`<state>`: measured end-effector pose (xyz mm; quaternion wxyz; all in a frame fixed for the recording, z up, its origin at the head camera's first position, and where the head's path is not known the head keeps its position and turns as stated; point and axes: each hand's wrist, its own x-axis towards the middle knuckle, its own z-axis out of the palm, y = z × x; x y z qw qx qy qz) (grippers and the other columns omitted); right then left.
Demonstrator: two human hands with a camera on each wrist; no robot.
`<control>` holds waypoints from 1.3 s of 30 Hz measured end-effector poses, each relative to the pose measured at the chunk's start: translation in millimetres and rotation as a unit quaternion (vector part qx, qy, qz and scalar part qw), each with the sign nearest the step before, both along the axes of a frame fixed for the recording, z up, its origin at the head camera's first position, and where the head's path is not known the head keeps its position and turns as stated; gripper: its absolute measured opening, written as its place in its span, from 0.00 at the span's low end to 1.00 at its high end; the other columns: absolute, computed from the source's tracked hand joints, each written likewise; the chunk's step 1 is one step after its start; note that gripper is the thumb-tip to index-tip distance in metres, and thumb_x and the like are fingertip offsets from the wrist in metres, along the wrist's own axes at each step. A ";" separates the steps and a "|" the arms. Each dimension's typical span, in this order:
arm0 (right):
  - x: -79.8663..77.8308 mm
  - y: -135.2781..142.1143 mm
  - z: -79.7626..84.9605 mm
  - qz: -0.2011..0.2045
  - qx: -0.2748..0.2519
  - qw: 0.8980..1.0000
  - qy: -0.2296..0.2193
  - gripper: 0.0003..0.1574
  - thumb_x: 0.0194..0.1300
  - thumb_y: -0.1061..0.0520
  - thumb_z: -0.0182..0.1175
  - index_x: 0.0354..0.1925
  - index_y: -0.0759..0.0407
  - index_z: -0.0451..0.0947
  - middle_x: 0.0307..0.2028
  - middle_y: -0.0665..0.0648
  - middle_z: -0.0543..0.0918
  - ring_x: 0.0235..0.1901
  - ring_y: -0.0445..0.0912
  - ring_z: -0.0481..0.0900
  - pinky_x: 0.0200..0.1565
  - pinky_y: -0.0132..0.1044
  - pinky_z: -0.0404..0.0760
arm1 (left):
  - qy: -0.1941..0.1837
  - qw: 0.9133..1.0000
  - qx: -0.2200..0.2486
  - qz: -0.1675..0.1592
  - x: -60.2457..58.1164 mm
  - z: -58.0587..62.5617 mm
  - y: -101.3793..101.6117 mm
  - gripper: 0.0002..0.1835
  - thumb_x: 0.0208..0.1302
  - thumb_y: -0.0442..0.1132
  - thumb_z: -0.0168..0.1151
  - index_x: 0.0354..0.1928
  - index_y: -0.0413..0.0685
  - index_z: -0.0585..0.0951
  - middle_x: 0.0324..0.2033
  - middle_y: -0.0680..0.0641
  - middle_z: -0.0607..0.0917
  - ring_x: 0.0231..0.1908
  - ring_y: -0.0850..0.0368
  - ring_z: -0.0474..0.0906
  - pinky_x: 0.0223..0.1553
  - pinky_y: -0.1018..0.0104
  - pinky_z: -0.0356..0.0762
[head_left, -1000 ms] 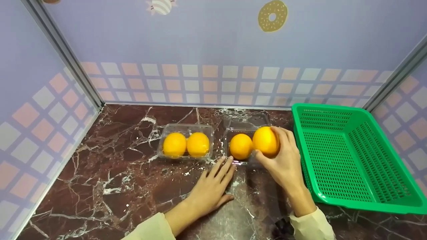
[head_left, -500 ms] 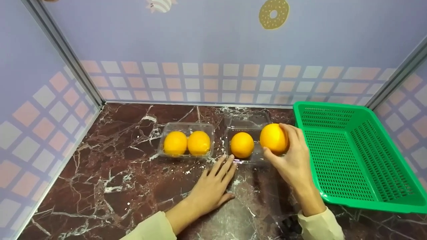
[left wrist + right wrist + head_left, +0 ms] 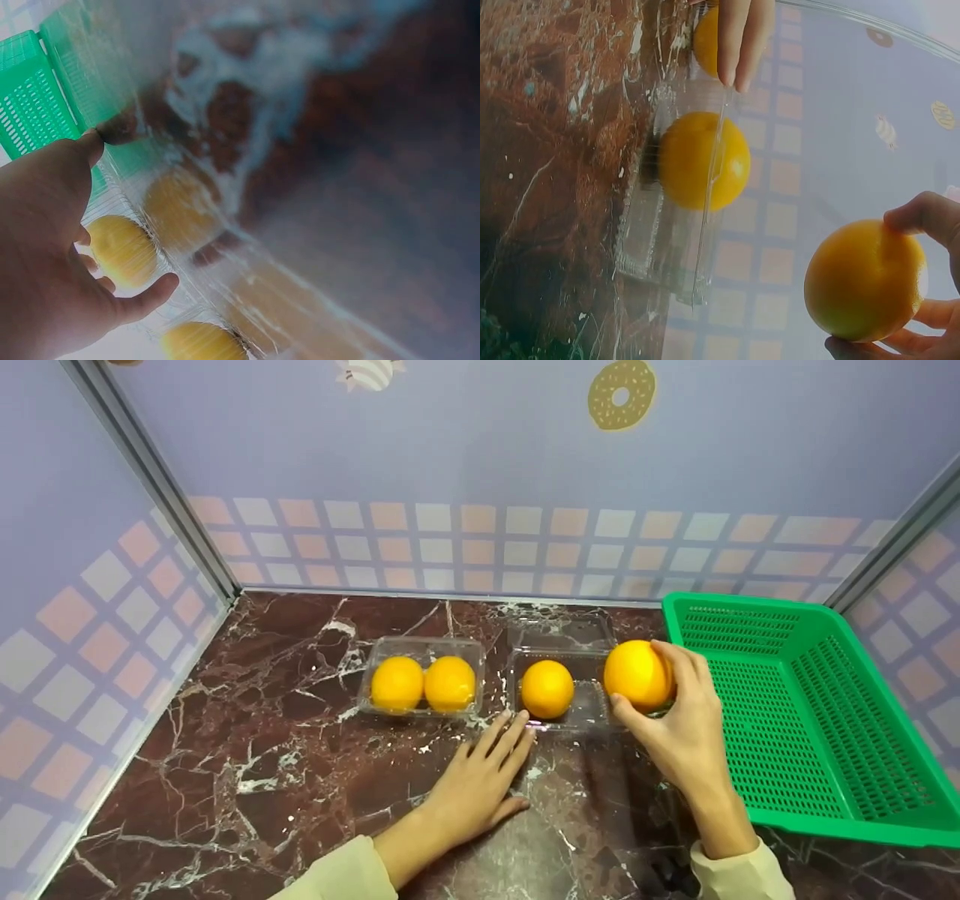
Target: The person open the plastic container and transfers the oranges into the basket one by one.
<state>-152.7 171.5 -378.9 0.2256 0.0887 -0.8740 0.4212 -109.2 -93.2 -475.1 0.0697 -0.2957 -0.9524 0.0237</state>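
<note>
My right hand (image 3: 686, 731) grips an orange (image 3: 636, 673) with thumb and fingers, above the gap between a clear plastic clamshell box (image 3: 590, 706) and the green basket. In the right wrist view, this held orange (image 3: 864, 281) is raised clear of the box. One orange (image 3: 547, 690) sits in the left half of the box, whose lid (image 3: 559, 634) is folded back; the right half holds nothing. My left hand (image 3: 472, 791) lies with extended fingers, its fingertips at the box's front rim. The right wrist view also has two left-hand fingers (image 3: 742, 45) touching that rim.
Left of the box is a second clear box (image 3: 427, 645) with two oranges in it. The green plastic basket (image 3: 847, 829) stands on the right side of the dark marbled table (image 3: 277, 817). Patterned panels (image 3: 480, 450) enclose the back and sides.
My right hand has lifted the orange out of the box's right half and carried it rightward toward the basket. The left hand stays at the box's front edge.
</note>
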 end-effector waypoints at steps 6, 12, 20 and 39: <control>3.0 4.8 1.4 0.001 0.000 1.000 -0.009 0.46 0.55 0.59 0.79 0.70 0.65 0.74 0.65 0.67 0.74 0.57 0.63 0.77 0.56 0.63 0.82 | 0.009 1.000 -0.006 -0.001 0.4 0.0 -1.1 0.50 0.75 0.69 0.53 0.85 0.44 0.54 0.85 0.40 0.47 0.83 0.41 0.49 0.66 0.46 0.79; 4.8 10.7 1.5 -0.005 -0.001 1.000 -0.003 0.47 0.54 0.59 0.79 0.70 0.65 0.74 0.65 0.67 0.75 0.56 0.63 0.78 0.54 0.63 0.82 | 0.008 1.000 0.000 -0.001 -0.7 -0.3 -0.7 0.50 0.75 0.69 0.54 0.85 0.44 0.54 0.85 0.40 0.47 0.83 0.42 0.48 0.67 0.45 0.79; 6.8 18.0 1.2 -0.007 -0.004 1.000 0.000 0.46 0.55 0.60 0.79 0.69 0.67 0.74 0.65 0.68 0.74 0.56 0.63 0.77 0.53 0.62 0.82 | -0.009 1.000 0.011 0.004 -0.4 -0.4 -0.8 0.50 0.75 0.68 0.53 0.85 0.44 0.53 0.85 0.40 0.46 0.83 0.41 0.47 0.69 0.42 0.76; 11.2 41.5 -0.7 -0.029 0.012 0.999 -0.016 0.46 0.57 0.60 0.78 0.70 0.66 0.73 0.64 0.69 0.73 0.56 0.65 0.75 0.53 0.67 0.80 | -0.009 1.000 0.015 -0.002 0.5 1.2 -1.4 0.49 0.75 0.68 0.53 0.85 0.44 0.53 0.85 0.41 0.46 0.84 0.41 0.47 0.69 0.42 0.76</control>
